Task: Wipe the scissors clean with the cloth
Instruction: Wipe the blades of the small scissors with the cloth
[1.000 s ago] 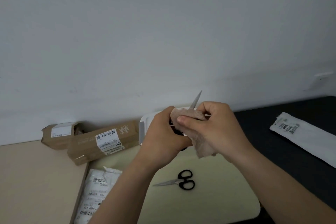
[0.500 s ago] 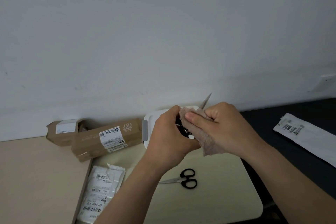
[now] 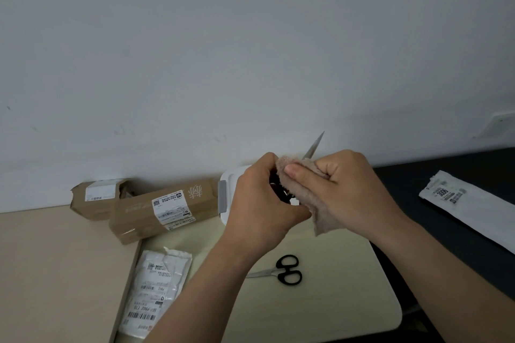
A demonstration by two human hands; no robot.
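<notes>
Item 1: my left hand point(image 3: 259, 203) is raised above the bench point(image 3: 334, 303), its fingers clenched round the black handles of the scissors point(image 3: 314, 146). Only a sliver of handle shows between the hand and the cloth.

Item 2: my right hand point(image 3: 345, 189) grasps the beige cloth point(image 3: 320, 214), thumb on top and fingers curled beneath, pinching it round the lower blades. The bare steel tip sticks up and to the right above the cloth, seen against the white wall. A loose corner of the cloth hangs below the hand.

Item 3: the 2 hands are touching, the cloth between them.

Item 4: a spare pair of scissors point(image 3: 281, 270) with black handles lies flat on the pale bench below my left forearm, tip pointing left.

Item 5: a white container point(image 3: 230, 178) with a grey clasp sits behind my left hand. 2 cardboard boxes point(image 3: 164, 211) lie to its left along the wall. A white mailer bag point(image 3: 156, 292) lies near the bench's left edge. A long white package point(image 3: 471, 206) rests on the dark surface to the right.
</notes>
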